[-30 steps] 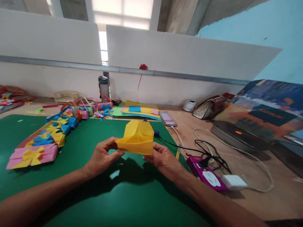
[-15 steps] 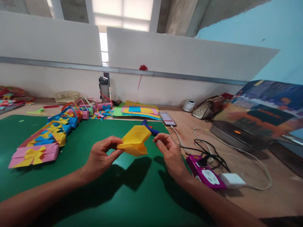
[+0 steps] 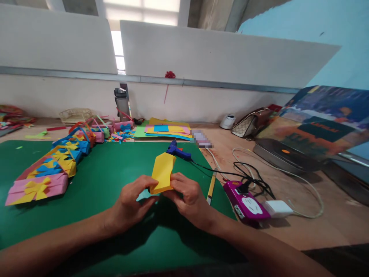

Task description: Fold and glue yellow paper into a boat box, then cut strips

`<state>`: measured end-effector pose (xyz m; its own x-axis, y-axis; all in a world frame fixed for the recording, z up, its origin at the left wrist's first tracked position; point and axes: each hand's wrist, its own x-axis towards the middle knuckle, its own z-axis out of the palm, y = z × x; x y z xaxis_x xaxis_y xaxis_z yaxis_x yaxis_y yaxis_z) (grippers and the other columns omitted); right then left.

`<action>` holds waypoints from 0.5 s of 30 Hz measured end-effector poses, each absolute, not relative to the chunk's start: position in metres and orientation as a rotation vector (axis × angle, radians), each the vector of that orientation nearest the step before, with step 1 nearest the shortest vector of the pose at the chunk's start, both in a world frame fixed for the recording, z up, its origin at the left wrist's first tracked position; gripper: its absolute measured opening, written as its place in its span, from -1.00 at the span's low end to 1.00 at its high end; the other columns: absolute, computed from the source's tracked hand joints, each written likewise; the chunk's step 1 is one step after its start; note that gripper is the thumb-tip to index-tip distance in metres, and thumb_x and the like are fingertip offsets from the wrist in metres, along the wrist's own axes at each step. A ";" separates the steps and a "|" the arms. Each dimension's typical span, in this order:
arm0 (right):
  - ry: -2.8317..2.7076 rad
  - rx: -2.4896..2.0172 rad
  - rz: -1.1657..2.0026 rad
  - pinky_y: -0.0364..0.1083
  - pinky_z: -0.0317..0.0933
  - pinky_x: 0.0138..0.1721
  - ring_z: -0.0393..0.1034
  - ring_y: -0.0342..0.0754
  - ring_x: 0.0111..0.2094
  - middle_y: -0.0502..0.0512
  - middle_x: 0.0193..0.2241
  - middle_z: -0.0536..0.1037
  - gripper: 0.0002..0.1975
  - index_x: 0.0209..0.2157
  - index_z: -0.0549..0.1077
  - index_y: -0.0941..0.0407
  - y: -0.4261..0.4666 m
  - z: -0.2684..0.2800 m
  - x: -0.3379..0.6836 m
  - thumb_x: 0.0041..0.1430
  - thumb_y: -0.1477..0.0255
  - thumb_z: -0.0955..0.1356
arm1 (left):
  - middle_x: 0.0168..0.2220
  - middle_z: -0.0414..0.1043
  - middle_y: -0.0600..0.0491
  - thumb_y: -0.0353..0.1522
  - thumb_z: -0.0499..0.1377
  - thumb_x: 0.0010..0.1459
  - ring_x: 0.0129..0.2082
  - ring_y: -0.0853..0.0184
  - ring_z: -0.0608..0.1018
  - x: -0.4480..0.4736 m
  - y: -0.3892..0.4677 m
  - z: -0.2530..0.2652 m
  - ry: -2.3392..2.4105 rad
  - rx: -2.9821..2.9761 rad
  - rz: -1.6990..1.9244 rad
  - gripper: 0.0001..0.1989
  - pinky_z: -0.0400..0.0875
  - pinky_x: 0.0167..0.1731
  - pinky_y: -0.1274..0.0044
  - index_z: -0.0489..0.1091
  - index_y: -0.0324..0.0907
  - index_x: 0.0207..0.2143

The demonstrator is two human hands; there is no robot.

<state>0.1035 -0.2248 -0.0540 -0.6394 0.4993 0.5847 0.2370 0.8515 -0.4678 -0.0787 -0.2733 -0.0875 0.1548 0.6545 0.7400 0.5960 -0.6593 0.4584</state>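
A folded piece of yellow paper (image 3: pixel 163 171) is held up over the green cutting mat (image 3: pixel 115 165). My left hand (image 3: pixel 134 198) pinches its lower left edge between thumb and fingers. On the lower right edge, my right hand (image 3: pixel 188 194) grips the same paper, its fingers bent and the thumb partly hidden. Just beyond the paper lies a blue glue gun (image 3: pixel 178 151), its black cord running off to the right. To the right of my right hand rests a yellow utility knife (image 3: pixel 211 186).
Small paper baskets with bows (image 3: pixel 37 188) line the left of the mat. Coloured paper sheets (image 3: pixel 161 130) and a grey bottle (image 3: pixel 122 105) stand behind. A purple power strip (image 3: pixel 245 202) with a white plug (image 3: pixel 279 208) and loose cables occupies the right.
My right hand has moved left and taken hold of the paper, which is now turned more upright. The glue gun and utility knife have come into clearer view.
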 end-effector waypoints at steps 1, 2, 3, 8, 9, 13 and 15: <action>-2.279 -0.497 0.484 -0.10 0.23 -0.27 0.35 -0.09 -0.34 0.07 -0.44 0.47 -0.85 -0.44 0.41 0.12 -0.224 -0.053 0.104 0.21 0.47 0.27 | -0.30 0.46 0.00 -0.39 0.14 0.10 -0.35 0.37 0.51 -0.080 -0.274 -0.088 1.252 2.365 1.540 -0.71 0.44 -0.32 0.56 0.27 -0.19 -0.10; -2.281 -0.468 0.504 -0.08 0.24 -0.23 0.36 -0.08 -0.30 0.09 -0.40 0.48 -0.86 -0.41 0.43 0.12 -0.223 -0.053 0.104 0.21 0.47 0.27 | -0.28 0.45 -0.01 -0.37 0.16 0.09 -0.34 0.36 0.50 -0.081 -0.274 -0.088 1.244 2.372 1.532 -0.63 0.44 -0.32 0.55 0.22 -0.20 -0.03; -2.284 -0.448 0.512 -0.06 0.24 -0.20 0.36 -0.06 -0.27 0.10 -0.37 0.49 -0.87 -0.39 0.44 0.11 -0.223 -0.052 0.104 0.21 0.47 0.27 | -0.26 0.43 -0.02 -0.35 0.18 0.08 -0.34 0.35 0.49 -0.082 -0.275 -0.088 1.245 2.363 1.524 -0.54 0.44 -0.31 0.54 0.17 -0.21 0.03; -2.285 -0.413 0.522 -0.03 0.22 -0.21 0.36 -0.05 -0.29 0.08 -0.40 0.49 -0.85 -0.41 0.42 0.10 -0.220 -0.053 0.104 0.21 0.49 0.26 | -0.23 0.39 -0.01 -0.34 0.15 0.10 -0.32 0.35 0.45 -0.089 -0.274 -0.082 1.219 2.275 1.504 -0.41 0.42 -0.27 0.49 0.02 -0.18 0.15; -2.286 -0.399 0.528 -0.05 0.21 -0.21 0.36 -0.06 -0.29 0.08 -0.40 0.49 -0.85 -0.42 0.42 0.11 -0.220 -0.052 0.104 0.21 0.50 0.26 | -0.23 0.39 0.00 -0.36 0.12 0.12 -0.32 0.36 0.45 -0.091 -0.274 -0.080 1.225 2.267 1.511 -0.44 0.42 -0.27 0.49 0.02 -0.18 0.16; -2.301 -0.361 0.522 -0.09 0.18 -0.24 0.34 -0.11 -0.36 0.04 -0.45 0.47 -0.82 -0.47 0.37 0.11 -0.219 -0.052 0.103 0.20 0.54 0.25 | -0.17 0.35 -0.02 -0.41 0.07 0.16 -0.22 0.32 0.43 -0.098 -0.270 -0.069 1.312 2.283 1.597 -0.50 0.40 -0.23 0.46 0.06 -0.14 0.16; -2.338 -0.374 0.496 -0.08 0.15 -0.19 0.33 -0.13 -0.40 0.01 -0.48 0.46 -0.81 -0.48 0.35 0.11 -0.218 -0.053 0.104 0.19 0.58 0.23 | -0.08 0.32 -0.06 -0.43 0.08 0.15 -0.08 0.25 0.38 -0.101 -0.268 -0.061 1.371 2.330 1.600 -0.51 0.37 -0.12 0.39 0.09 -0.13 0.14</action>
